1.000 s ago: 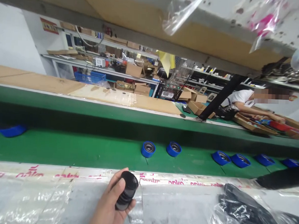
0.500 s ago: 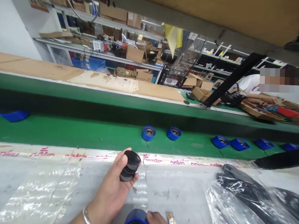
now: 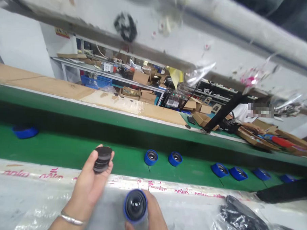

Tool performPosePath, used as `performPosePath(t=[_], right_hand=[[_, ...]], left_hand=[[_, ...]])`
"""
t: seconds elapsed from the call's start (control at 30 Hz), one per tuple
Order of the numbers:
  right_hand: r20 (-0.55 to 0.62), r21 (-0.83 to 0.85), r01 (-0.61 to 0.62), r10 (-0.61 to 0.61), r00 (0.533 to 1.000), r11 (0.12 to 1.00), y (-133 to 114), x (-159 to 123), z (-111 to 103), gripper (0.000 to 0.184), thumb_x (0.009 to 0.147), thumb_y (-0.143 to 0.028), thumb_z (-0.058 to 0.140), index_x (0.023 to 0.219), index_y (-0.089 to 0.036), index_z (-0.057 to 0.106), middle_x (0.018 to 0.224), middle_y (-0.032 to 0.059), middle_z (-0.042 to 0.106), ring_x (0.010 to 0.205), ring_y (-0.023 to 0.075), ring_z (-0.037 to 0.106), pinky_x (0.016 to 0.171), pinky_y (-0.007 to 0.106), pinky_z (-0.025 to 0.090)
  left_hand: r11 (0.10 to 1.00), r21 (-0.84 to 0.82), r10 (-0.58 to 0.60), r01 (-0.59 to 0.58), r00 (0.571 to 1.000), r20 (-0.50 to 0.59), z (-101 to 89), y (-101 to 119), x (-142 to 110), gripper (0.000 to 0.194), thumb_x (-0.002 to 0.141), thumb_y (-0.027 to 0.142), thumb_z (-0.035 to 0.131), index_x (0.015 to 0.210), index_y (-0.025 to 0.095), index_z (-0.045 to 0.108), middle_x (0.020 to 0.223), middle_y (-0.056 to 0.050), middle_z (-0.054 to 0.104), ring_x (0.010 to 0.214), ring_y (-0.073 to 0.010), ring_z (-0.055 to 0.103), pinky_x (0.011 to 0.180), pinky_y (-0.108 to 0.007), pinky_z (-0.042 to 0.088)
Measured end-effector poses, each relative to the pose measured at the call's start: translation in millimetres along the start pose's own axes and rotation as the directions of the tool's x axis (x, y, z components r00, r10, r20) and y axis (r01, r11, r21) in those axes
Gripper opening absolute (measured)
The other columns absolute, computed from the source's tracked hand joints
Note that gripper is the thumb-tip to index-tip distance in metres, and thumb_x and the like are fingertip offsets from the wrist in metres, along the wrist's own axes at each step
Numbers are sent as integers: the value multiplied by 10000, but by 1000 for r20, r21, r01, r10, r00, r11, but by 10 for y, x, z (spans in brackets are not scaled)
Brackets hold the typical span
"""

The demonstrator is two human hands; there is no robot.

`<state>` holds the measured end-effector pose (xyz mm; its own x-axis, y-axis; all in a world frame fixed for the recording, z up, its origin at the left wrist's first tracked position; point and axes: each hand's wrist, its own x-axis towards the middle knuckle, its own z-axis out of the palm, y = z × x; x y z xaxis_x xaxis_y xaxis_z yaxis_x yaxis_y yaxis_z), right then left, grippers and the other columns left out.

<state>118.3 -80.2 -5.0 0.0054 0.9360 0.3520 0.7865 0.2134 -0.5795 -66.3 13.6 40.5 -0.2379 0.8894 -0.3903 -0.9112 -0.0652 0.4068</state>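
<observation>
My left hand (image 3: 89, 186) is raised over the near edge of the green conveyor belt (image 3: 65, 152) and grips a short stack of black round caps (image 3: 102, 159) between thumb and fingers. A metal bangle sits on that wrist. My right hand (image 3: 151, 220) comes up from the bottom edge and holds a blue cylindrical part (image 3: 135, 205) with its dark open end facing me. Several more blue parts (image 3: 151, 157) lie in a row on the belt beyond my hands.
The near bench is covered in clear plastic sheet with pink print (image 3: 51, 175). Black items in plastic bags (image 3: 245, 220) lie at the right. Cardboard sheets (image 3: 93, 95) line the far side of the belt. Another person (image 3: 245, 114) works at far right.
My left hand has moved left and up over the belt edge with the black caps. My right hand has risen into view with the blue part. The camera tilted up.
</observation>
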Motion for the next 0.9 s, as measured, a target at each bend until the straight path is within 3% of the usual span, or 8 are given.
performPosePath(t=[0.1,0.23,0.4,0.53,0.6,0.77,0.83,0.9], right_hand=[[101,72,-106,99,990,992,-247,601,314,606,717,-277,571,1296,-144,453,1270,96,573,1198,251,531,1037,386,428],[158,72,-192,179,971,979,-472,1280,740,570,745,-282,557,1296,-181,453,1159,81,616,1094,253,574,971,385,447],[161,23,-154,148,976,988,-435,1558,1017,611,729,-267,569,1311,-115,462,1200,142,581,1163,313,515,1007,446,401],[211,190,-171,130,969,967,-344,1514,792,690,806,-346,502,1422,-114,295,1449,123,368,1281,265,421,1083,420,349],[302,369,-128,11,953,921,-318,1483,565,620,884,-424,407,1438,-185,267,1460,96,360,1250,221,461,1031,379,411],[396,499,202,-429,812,843,-387,1451,58,644,794,-523,618,1377,-376,386,1399,22,472,1274,225,454,1030,335,409],[349,492,292,-493,797,820,-433,1430,-24,604,744,-573,653,1298,-391,496,1274,22,588,1193,235,525,1044,362,395],[296,514,282,-477,828,810,-426,1392,-36,574,686,-630,670,1197,-379,598,1170,32,650,1100,246,581,962,348,462]], left_hand=[[992,-83,89,-91,996,-29,-46,259,157,165,882,225,510,914,187,668,963,-37,636,832,-180,661,550,-194,555],[986,-145,73,-78,997,-41,-98,300,233,151,879,203,519,926,186,661,964,-40,643,837,-185,669,552,-200,554],[993,-109,-40,37,999,-31,-78,196,274,214,830,145,595,1041,143,631,1004,-118,660,834,-207,677,570,-238,555],[985,60,-163,162,987,13,-41,156,242,359,781,191,674,1127,177,578,969,-103,681,802,-198,675,560,-233,526],[954,161,-268,253,960,78,-40,118,201,383,769,238,693,1127,201,561,920,-74,686,740,-175,664,526,-220,495],[894,198,-446,401,763,468,-119,-45,160,313,736,328,720,1022,221,649,782,-46,672,607,-126,597,552,-227,418],[911,226,-411,345,714,566,-159,-107,193,336,690,355,759,989,222,683,729,-34,659,615,-125,585,574,-232,398],[929,261,-371,264,694,617,-187,-151,237,381,649,378,789,967,189,697,728,-43,659,690,-151,602,636,-249,416]])
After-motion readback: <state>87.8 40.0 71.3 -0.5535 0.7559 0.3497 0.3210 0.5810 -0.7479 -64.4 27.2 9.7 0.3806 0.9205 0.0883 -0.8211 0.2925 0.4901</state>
